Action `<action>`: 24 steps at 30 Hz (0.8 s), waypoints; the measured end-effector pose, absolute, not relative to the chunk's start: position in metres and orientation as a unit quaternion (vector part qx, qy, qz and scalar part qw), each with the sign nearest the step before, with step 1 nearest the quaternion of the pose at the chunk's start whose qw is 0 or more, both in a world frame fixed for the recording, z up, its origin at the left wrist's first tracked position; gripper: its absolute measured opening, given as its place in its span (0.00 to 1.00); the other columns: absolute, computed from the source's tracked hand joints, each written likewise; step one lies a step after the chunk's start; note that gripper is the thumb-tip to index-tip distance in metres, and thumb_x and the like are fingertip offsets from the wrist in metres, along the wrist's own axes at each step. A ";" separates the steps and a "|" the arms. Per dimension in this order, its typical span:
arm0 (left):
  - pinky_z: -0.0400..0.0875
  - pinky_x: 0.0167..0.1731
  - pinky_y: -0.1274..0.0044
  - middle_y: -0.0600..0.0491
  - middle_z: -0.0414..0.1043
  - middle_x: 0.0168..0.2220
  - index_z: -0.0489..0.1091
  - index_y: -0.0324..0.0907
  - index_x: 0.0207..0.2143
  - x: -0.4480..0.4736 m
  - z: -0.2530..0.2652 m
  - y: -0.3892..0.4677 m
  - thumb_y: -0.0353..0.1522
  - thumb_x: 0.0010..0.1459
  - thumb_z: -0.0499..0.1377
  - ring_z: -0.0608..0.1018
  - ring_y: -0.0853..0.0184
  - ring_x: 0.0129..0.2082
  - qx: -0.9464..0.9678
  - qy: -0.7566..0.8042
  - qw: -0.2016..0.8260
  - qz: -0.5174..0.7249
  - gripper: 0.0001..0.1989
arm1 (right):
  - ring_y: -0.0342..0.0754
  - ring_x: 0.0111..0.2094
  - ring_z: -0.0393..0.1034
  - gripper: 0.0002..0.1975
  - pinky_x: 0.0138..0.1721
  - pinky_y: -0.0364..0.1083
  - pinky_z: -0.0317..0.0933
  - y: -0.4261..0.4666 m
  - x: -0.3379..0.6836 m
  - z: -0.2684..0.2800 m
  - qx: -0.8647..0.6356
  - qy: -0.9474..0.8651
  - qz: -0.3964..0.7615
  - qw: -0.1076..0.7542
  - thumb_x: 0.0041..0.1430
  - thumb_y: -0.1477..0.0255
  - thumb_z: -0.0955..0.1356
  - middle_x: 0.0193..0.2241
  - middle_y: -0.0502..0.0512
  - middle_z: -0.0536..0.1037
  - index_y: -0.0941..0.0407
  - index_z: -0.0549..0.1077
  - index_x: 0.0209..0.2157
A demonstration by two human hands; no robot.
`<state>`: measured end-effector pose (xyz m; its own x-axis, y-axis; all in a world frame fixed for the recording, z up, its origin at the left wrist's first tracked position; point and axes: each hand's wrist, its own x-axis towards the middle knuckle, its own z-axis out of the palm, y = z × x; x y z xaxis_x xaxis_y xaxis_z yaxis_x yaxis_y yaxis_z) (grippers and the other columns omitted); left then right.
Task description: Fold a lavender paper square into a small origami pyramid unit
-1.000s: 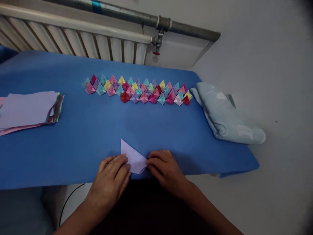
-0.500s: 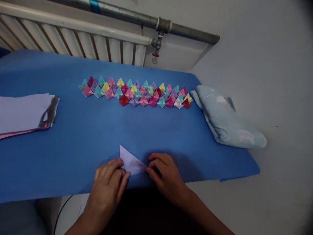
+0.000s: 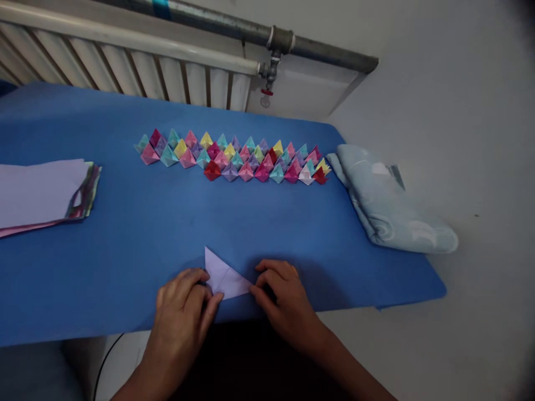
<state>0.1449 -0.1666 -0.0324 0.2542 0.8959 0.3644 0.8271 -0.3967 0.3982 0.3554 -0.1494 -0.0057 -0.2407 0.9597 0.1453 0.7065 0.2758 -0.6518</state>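
Note:
A pale lilac sheet of paper (image 3: pixel 228 278), folded into a triangle with a crease across it, lies near the front edge of the blue-covered table (image 3: pixel 167 217). My left hand (image 3: pixel 184 306) grips its left and lower side, thumb at the bottom edge and fingers curled at the left. At the right-hand corner, my right hand (image 3: pixel 284 292) pinches the tip between thumb and fingers. Farther back stand rows of small folded paper boats (image 3: pixel 246 171) in pink, turquoise, yellow, purple and red.
On the left lies a stack of coloured paper sheets (image 3: pixel 37 192), lilac on top. A folded light-blue cloth (image 3: pixel 388 206) rests at the table's right end against the wall. Behind the table are a white radiator (image 3: pixel 171 78) and a metal pipe (image 3: pixel 225 25) with a red-handled valve (image 3: pixel 266 92).
The lilac paper now lies flatter, its middle crease showing more clearly. My left hand has shifted very slightly left; my right hand keeps its hold on the corner.

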 end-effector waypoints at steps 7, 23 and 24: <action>0.61 0.43 0.65 0.47 0.72 0.44 0.73 0.46 0.44 0.140 -0.032 -0.170 0.27 0.62 0.52 0.69 0.56 0.46 0.819 0.513 -0.012 0.258 0.13 | 0.51 0.44 0.66 0.05 0.46 0.52 0.55 -0.150 0.358 -0.003 -0.568 -0.746 0.238 0.254 0.54 0.78 0.70 0.42 0.54 0.74 0.55 0.70 0.31; 0.50 0.58 0.63 0.50 0.74 0.51 0.66 0.44 0.56 0.126 -0.037 -0.193 0.24 0.64 0.45 0.71 0.61 0.51 0.860 0.436 0.046 0.262 0.21 | 0.52 0.45 0.65 0.13 0.44 0.52 0.55 -0.161 0.368 -0.002 -0.428 -0.874 0.152 0.171 0.63 0.73 0.63 0.45 0.56 0.77 0.53 0.72 0.48; 0.50 0.58 0.63 0.51 0.74 0.51 0.66 0.44 0.56 0.125 -0.036 -0.194 0.24 0.64 0.46 0.72 0.61 0.50 0.858 0.439 0.042 0.263 0.21 | 0.52 0.44 0.66 0.11 0.44 0.52 0.55 -0.160 0.367 -0.002 -0.431 -0.870 0.159 0.177 0.63 0.73 0.64 0.44 0.56 0.77 0.53 0.73 0.46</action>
<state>0.1247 -0.1940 -0.0364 0.4769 0.7752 0.4143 0.7309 -0.6116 0.3029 0.3673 -0.1598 -0.0017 -0.5658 0.8068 0.1702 0.6944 0.5775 -0.4292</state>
